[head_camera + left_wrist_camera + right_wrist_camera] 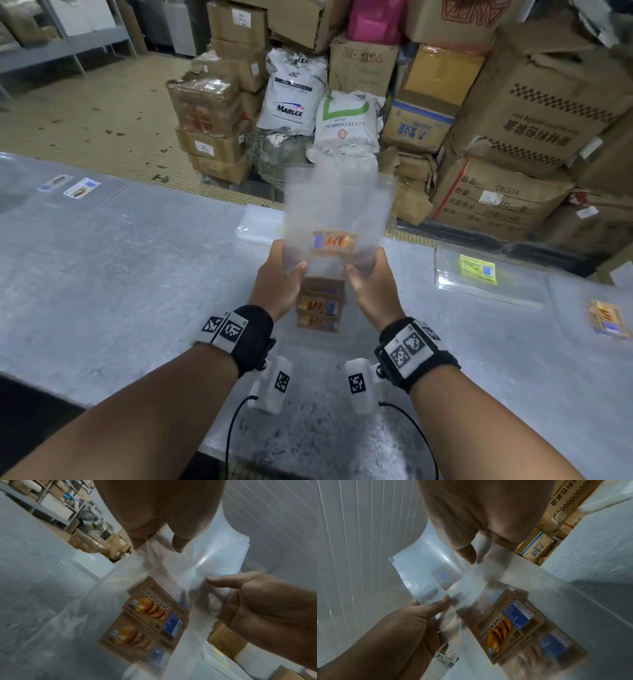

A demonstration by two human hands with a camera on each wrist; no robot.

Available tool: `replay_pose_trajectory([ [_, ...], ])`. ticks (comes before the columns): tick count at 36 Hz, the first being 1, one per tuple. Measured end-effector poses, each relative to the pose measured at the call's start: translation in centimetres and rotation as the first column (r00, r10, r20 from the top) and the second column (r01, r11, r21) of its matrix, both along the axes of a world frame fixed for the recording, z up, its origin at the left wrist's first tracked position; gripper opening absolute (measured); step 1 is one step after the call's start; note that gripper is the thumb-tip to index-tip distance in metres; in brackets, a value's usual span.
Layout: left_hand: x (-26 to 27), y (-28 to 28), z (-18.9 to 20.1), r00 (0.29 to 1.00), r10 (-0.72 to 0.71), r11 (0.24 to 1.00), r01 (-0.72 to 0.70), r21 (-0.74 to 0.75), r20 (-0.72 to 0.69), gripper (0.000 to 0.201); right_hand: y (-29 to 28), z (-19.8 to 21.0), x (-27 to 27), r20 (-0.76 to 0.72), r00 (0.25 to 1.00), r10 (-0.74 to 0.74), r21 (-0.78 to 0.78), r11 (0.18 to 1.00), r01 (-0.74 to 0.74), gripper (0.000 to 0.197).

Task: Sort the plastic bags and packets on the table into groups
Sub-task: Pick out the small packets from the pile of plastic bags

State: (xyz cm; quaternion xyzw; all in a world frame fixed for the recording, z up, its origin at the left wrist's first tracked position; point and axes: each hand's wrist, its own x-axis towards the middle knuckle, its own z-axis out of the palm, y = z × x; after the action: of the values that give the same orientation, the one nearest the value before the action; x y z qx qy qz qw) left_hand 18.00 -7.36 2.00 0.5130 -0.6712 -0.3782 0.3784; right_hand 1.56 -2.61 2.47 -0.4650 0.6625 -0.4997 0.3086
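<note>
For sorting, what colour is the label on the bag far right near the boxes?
Yellow label, with a small blue patch; head view.

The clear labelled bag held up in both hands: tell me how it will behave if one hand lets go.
The clear bag, pinched at its lower corners by the left hand and right hand, looks thin and light. It would probably flop over. Its glossy film is likely slippery, so it may slide on the stack below.

Cardboard boxes (pixel 513 113): stacked high beyond the desk's far edge, some torn.
White sacks (pixel 294 92): two, leaning among the boxes; one reads MARLEX.
Floor (pixel 102 116): small beige tiles, stained.
Metal shelving (pixel 61 44): far left.
</note>
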Motion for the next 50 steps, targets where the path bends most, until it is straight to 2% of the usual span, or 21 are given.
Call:
replay_pose_trajectory([
  [4, 0.0, 0.0, 0.3, 0.997, -0.027, 1.0, 0.027, -0.008, 0.066, 0.022, -0.3, -0.4, 0.2, 0.119, 0.993, -0.021, 0.03, 0.999, 0.017, 0.017],
  [8, 0.3, -1.2, 2.4, 0.98, -0.085, 0.992, 0.101, -0.081, 0.181, 0.01, -0.3, -0.4, -0.3, 0.147, 0.988, -0.04, 0.054, 0.998, 0.033, 0.021],
  [11, 0.9, -2.8, 4.4, 0.918, -0.181, 0.96, 0.243, -0.141, 0.352, 0.013, -0.6, -1.0, -1.2, 0.208, 0.975, -0.081, 0.124, 0.991, 0.056, 0.043],
  [13, 1.1, -4.0, 5.5, 0.827, -0.233, 0.936, 0.334, -0.113, 0.512, 0.022, -0.4, -1.4, -1.9, 0.266, 0.955, -0.132, 0.146, 0.985, 0.096, 0.062],
  [16, 0.9, -5.4, 7.0, 0.621, -0.303, 0.889, 0.457, -0.02, 0.723, 0.041, -0.2, -1.7, -2.9, 0.248, 0.948, -0.199, 0.165, 0.973, 0.161, 0.092],
  [18, 0.5, -5.8, 7.6, 0.482, -0.317, 0.866, 0.498, 0.042, 0.817, 0.043, -0.2, -1.9, -3.5, 0.235, 0.946, -0.221, 0.094, 0.974, 0.204, 0.109],
  [19, 0.3, -5.9, 7.8, 0.423, -0.318, 0.86, 0.506, 0.07, 0.849, 0.044, -0.1, -2.1, -3.8, 0.175, 0.959, -0.221, 0.063, 0.975, 0.214, 0.113],
  [22, -0.4, -6.1, 7.4, 0.294, -0.315, 0.84, 0.529, 0.121, 0.902, 0.048, 0.1, -2.5, -4.1, -0.128, 0.989, -0.073, 0.073, 0.994, 0.083, 0.1],
  [24, -1.0, -6.0, 6.7, 0.248, -0.317, 0.821, 0.554, 0.135, 0.915, 0.048, 0.2, -2.9, -3.9, -0.194, 0.979, 0.056, 0.081, 0.996, -0.041, 0.079],
  [27, -2.1, -5.5, 5.6, 0.195, -0.327, 0.782, 0.605, 0.149, 0.925, 0.049, 0.3, -3.6, -4.0, -0.179, 0.981, 0.079, 0.076, 0.995, -0.067, 0.049],
  [30, -2.6, -5.1, 4.8, 0.181, -0.31, 0.768, 0.626, 0.134, 0.933, 0.048, 0.5, -4.3, -4.7, -0.1, 0.994, 0.043, 0.091, 0.995, -0.034, 0.027],
  [33, -2.3, -5.1, 4.0, 0.217, -0.324, 0.795, 0.589, 0.141, 0.921, 0.041, 1.0, -4.9, -5.2, 0.029, 0.999, -0.015, 0.048, 0.999, 0.014, 0.014],
  [35, -1.8, -5.3, 3.4, 0.264, -0.34, 0.81, 0.57, 0.139, 0.902, 0.041, 1.1, -5.3, -5.4, 0.033, 0.998, -0.045, 0.023, 0.999, 0.044, 0.015],
  [37, -1.3, -5.4, 3.1, 0.282, -0.37, 0.812, 0.561, 0.161, 0.885, 0.037, 1.1, -5.7, -5.5, 0.028, 0.998, -0.058, 0.016, 0.998, 0.058, 0.016],
  [42, 0.1, -6.1, 2.8, 0.227, -0.351, 0.852, 0.479, 0.21, 0.908, 0.051, 1.4, -6.1, -5.7, -0.008, 0.998, -0.064, -0.004, 0.998, 0.064, 0.017],
  [47, 2.3, -6.7, 2.3, 0.194, -0.306, 0.896, 0.389, 0.213, 0.932, 0.033, 2.0, -6.3, -6.2, -0.023, 0.995, -0.096, -0.009, 0.995, 0.096, 0.015],
  [50, 3.2, -6.9, 2.0, 0.214, -0.253, 0.916, 0.366, 0.163, 0.943, 0.027, 2.3, -6.4, -6.3, -0.009, 0.994, -0.106, 0.026, 0.994, 0.107, 0.015],
])
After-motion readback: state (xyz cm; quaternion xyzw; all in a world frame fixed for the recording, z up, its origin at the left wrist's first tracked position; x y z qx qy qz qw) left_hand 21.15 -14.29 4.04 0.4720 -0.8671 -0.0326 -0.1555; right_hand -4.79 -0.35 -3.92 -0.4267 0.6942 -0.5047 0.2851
